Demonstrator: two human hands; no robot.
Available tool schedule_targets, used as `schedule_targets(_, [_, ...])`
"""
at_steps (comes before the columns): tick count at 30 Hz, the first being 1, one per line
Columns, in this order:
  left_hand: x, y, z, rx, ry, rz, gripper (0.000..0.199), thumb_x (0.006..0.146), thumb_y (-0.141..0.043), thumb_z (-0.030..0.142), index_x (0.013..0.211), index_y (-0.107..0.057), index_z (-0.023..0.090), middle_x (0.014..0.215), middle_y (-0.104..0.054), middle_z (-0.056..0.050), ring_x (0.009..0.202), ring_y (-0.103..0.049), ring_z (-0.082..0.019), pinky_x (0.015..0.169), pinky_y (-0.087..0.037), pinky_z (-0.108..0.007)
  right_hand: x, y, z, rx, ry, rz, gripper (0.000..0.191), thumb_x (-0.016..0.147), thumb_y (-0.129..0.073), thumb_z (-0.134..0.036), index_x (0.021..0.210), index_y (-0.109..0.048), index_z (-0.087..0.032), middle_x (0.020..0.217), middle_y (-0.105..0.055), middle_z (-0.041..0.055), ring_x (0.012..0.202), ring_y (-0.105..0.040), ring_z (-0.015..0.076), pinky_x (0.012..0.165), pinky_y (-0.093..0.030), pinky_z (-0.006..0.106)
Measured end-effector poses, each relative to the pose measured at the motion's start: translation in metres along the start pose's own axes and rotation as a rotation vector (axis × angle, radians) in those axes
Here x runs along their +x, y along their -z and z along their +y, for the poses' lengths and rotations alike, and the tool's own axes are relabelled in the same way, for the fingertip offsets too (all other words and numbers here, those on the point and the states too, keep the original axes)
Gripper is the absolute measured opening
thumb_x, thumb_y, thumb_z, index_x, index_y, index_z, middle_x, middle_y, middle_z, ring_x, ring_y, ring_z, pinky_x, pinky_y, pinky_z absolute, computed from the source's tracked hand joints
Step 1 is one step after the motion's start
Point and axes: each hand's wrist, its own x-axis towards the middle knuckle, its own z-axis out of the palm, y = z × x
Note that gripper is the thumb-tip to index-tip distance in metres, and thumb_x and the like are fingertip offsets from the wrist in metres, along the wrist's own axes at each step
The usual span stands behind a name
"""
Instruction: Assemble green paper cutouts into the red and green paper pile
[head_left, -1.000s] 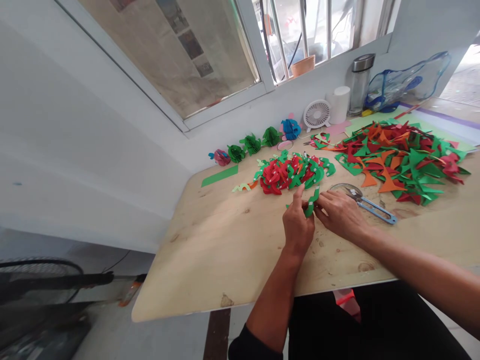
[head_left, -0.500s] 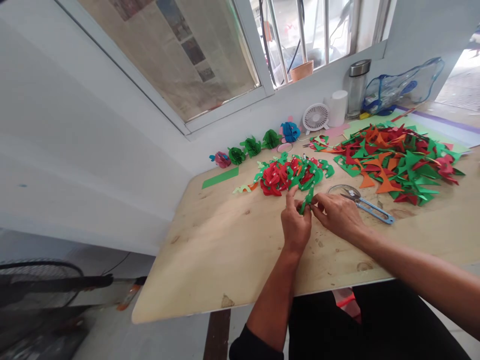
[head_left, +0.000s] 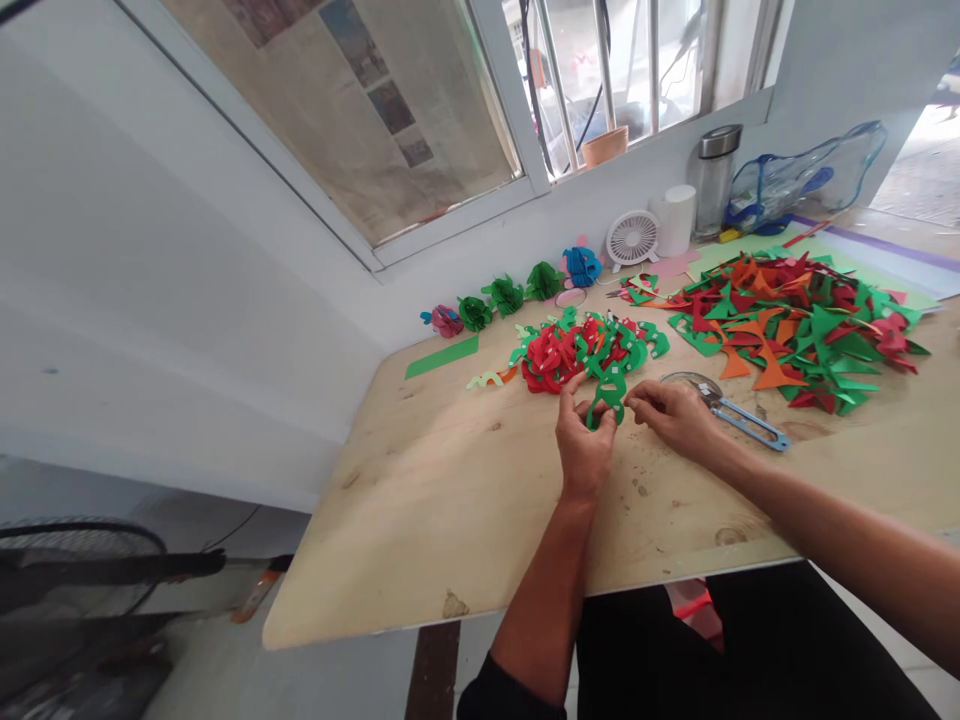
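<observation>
My left hand (head_left: 585,445) holds a curved green paper cutout (head_left: 606,392) with small white squares on it, pinched between thumb and fingers above the table. Just to its right, my right hand (head_left: 675,412) is closed in a pinch, a small gap away from the cutout; whatever its fingertips hold is too small to make out. Behind my left hand lies a heap of red and green paper cutouts (head_left: 551,355), several dotted with white squares. A pair of blue-handled scissors (head_left: 750,425) rests beside my right hand, next to a roll of clear tape (head_left: 686,380).
A large pile of red, green and orange paper scraps (head_left: 795,320) covers the right of the wooden table (head_left: 420,500). Along the wall stand green paper balls (head_left: 506,293), a blue one (head_left: 581,265), a small white fan (head_left: 632,238), a glass bottle (head_left: 716,185) and a clear bag (head_left: 806,180).
My right hand has drawn away slightly to the right from the green cutout. In my left hand the cutout has turned, so its broad face with white squares now shows.
</observation>
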Motion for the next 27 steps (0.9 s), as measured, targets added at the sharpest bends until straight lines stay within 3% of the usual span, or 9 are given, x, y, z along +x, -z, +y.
schedule_targets(6, [0.000,-0.001,-0.005,0.020,-0.020,-0.050,0.057,0.072,-0.061,0.011,0.125,-0.047,0.022,0.065,-0.054,0.003,0.063,-0.056,-0.010,0.062,-0.046,-0.021,0.003,0.004,-0.009,0.250,-0.087,-0.018,0.025,0.076,-0.052,-0.041,0.066,-0.056,-0.018,0.054,-0.050,-0.0026,0.049,-0.042,0.0096,0.046,-0.030,0.023])
schedule_targets(11, [-0.005,-0.001,-0.005,0.069,-0.065,-0.128,0.059,0.074,-0.064,0.018,0.129,-0.045,0.026,0.078,-0.062,-0.001,0.075,-0.060,-0.013,0.072,-0.048,-0.025,0.002,0.006,-0.012,0.316,-0.170,-0.015,0.028,0.070,-0.056,-0.041,0.056,-0.047,-0.019,0.047,-0.036,-0.0069,0.043,-0.028,0.0066,0.042,-0.019,0.023])
schedule_targets(14, [-0.004,0.000,0.000,-0.101,-0.033,-0.120,0.054,0.078,-0.062,0.035,0.129,-0.046,0.023,0.087,-0.064,-0.004,0.083,-0.063,-0.016,0.076,-0.049,-0.027,0.002,0.007,-0.012,0.331,-0.164,0.024,0.027,0.069,-0.055,-0.041,0.056,-0.047,-0.019,0.048,-0.039,-0.0058,0.045,-0.031,0.0070,0.043,-0.021,0.023])
schedule_targets(18, [0.001,0.001,0.003,-0.347,0.136,-0.025,0.055,0.080,-0.054,0.052,0.124,-0.047,0.019,0.083,-0.067,-0.006,0.077,-0.066,-0.017,0.069,-0.050,-0.028,0.002,0.008,-0.012,0.350,-0.153,0.016,0.025,0.069,-0.056,-0.040,0.058,-0.050,-0.018,0.051,-0.044,-0.0042,0.046,-0.034,0.0076,0.044,-0.024,0.023])
schedule_targets(21, [0.003,0.001,0.002,-0.368,0.220,-0.030,0.058,0.073,-0.066,0.043,0.122,-0.048,0.017,0.076,-0.066,-0.004,0.072,-0.066,-0.016,0.066,-0.050,-0.027,0.001,0.007,-0.013,0.360,-0.157,-0.013,0.023,0.069,-0.057,-0.038,0.059,-0.051,-0.018,0.051,-0.044,-0.0044,0.045,-0.033,0.0073,0.042,-0.022,0.022])
schedule_targets(27, [0.001,-0.002,-0.001,-0.330,0.180,-0.065,0.064,0.065,-0.074,0.024,0.123,-0.047,0.017,0.072,-0.063,0.000,0.066,-0.061,-0.011,0.066,-0.048,-0.024,0.001,0.007,-0.013,0.363,-0.141,-0.020,0.020,0.069,-0.058,-0.036,0.061,-0.055,-0.018,0.051,-0.046,-0.0039,0.046,-0.036,0.0082,0.042,-0.025,0.022])
